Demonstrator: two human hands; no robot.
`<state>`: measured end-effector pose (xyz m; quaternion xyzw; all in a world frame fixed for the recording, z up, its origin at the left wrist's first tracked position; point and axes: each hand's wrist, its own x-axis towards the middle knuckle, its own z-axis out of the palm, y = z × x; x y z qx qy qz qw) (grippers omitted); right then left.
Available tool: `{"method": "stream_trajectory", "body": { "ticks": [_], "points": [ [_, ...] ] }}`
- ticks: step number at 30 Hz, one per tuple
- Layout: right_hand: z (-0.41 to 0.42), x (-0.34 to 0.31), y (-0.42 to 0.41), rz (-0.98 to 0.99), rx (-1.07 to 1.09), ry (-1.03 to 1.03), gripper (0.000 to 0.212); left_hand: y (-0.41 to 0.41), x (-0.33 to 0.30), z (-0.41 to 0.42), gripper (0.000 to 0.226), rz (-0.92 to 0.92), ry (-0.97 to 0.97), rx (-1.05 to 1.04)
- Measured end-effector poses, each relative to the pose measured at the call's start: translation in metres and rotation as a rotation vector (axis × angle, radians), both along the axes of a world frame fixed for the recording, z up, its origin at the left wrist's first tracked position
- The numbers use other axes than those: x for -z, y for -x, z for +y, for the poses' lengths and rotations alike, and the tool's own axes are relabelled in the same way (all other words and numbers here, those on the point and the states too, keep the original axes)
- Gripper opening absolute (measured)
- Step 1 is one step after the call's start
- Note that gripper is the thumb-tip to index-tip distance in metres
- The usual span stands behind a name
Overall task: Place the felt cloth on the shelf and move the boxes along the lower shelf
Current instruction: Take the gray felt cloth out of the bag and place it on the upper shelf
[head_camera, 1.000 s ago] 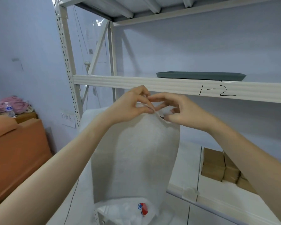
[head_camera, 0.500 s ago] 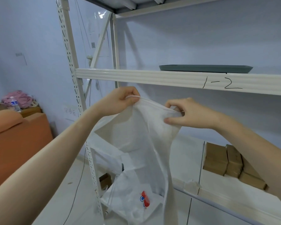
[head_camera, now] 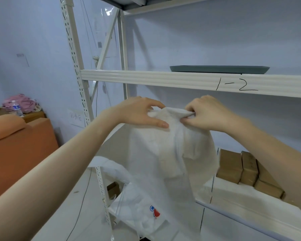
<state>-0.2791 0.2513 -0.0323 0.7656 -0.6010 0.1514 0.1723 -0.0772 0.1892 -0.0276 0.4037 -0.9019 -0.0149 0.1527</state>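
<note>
- Now we face a white metal rack (head_camera: 163, 79) against a pale blue wall, its beam marked "1-2", a grey tray (head_camera: 219, 69) up top.
- Lower shelf (head_camera: 236, 197): brown boxes (head_camera: 240, 169) packed side by side at right.
- Our left hand (head_camera: 137, 113) and right hand (head_camera: 208, 113) both pinch the felt cloth (head_camera: 165, 159) by its top edge; it hangs before the lower shelf.
- Down below, a clear bin (head_camera: 122, 204) holds white plastic bags (head_camera: 142, 213).

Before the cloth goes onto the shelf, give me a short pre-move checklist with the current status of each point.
1. Left hand holds the felt cloth at its top edge: ok.
2. Right hand grips the bunched top edge: ok.
3. Cloth hangs free, not snagged on the rack: cannot tell, its lower part overlaps a plastic bag.
4. Lower shelf shows bare space left of the cardboard boxes: ok.
5. Boxes sit together on the lower shelf, untouched: ok.
</note>
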Motion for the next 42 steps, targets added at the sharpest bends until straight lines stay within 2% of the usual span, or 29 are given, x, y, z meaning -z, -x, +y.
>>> {"method": "stream_trajectory", "body": {
  "ticks": [3, 6, 10, 13, 16, 18, 20, 21, 23, 26, 27, 29, 31, 34, 36, 39, 42],
  "points": [
    [0.001, -0.008, -0.005, -0.054, -0.056, 0.090, 0.041, 0.016, 0.005, 0.001, 0.020, 0.108, 0.010, 0.122],
    [0.002, -0.014, -0.003, 0.061, -0.080, 0.116, 0.044, 0.021, 0.004, -0.002, 0.041, 0.118, 0.056, 0.132],
    [0.007, -0.022, 0.012, 0.147, 0.031, 0.021, 0.032, 0.009, -0.002, -0.010, 0.020, 0.047, 0.178, -0.004],
    [0.012, -0.025, 0.020, 0.171, 0.078, 0.007, 0.020, -0.002, -0.001, -0.022, 0.019, 0.099, 0.262, -0.113],
    [0.019, -0.025, 0.017, 0.019, 0.020, -0.087, 0.027, -0.005, 0.003, -0.029, 0.031, 0.227, 0.210, -0.187],
    [0.026, -0.025, 0.007, -0.161, -0.090, -0.250, 0.031, -0.005, 0.004, -0.032, 0.030, 0.302, 0.196, -0.194],
    [0.034, -0.024, -0.007, -0.320, -0.187, -0.409, 0.031, -0.005, 0.003, -0.033, 0.023, 0.367, 0.186, -0.136],
    [0.036, -0.024, -0.011, -0.366, -0.217, -0.441, 0.032, -0.005, 0.001, -0.030, 0.027, 0.388, 0.153, -0.097],
    [0.035, -0.024, -0.016, -0.422, -0.259, -0.404, 0.030, -0.005, -0.003, -0.027, 0.038, 0.412, 0.042, 0.003],
    [0.021, -0.019, -0.011, -0.453, -0.270, -0.233, 0.011, -0.005, -0.009, -0.016, 0.037, 0.433, -0.094, 0.128],
    [0.016, -0.017, -0.008, -0.439, -0.253, -0.195, 0.012, -0.005, -0.011, -0.011, 0.034, 0.438, -0.124, 0.161],
    [0.007, -0.011, -0.001, -0.381, -0.218, -0.199, 0.030, -0.007, -0.014, -0.004, 0.033, 0.467, -0.178, 0.230],
    [0.002, -0.005, 0.001, -0.326, -0.209, -0.268, 0.048, -0.010, -0.016, -0.001, 0.042, 0.487, -0.223, 0.305],
    [-0.003, 0.002, -0.005, -0.381, -0.272, -0.416, 0.065, -0.015, -0.020, 0.006, 0.049, 0.483, -0.265, 0.377],
    [-0.007, 0.007, -0.011, -0.458, -0.327, -0.512, 0.058, -0.018, -0.023, 0.007, 0.050, 0.525, -0.280, 0.405],
    [-0.004, 0.008, -0.018, -0.468, -0.347, -0.554, 0.027, -0.026, -0.026, 0.009, 0.035, 0.536, -0.257, 0.418],
    [-0.004, 0.007, -0.015, -0.442, -0.290, -0.518, 0.033, -0.038, -0.027, 0.001, 0.034, 0.563, -0.227, 0.331]
  ]
}}
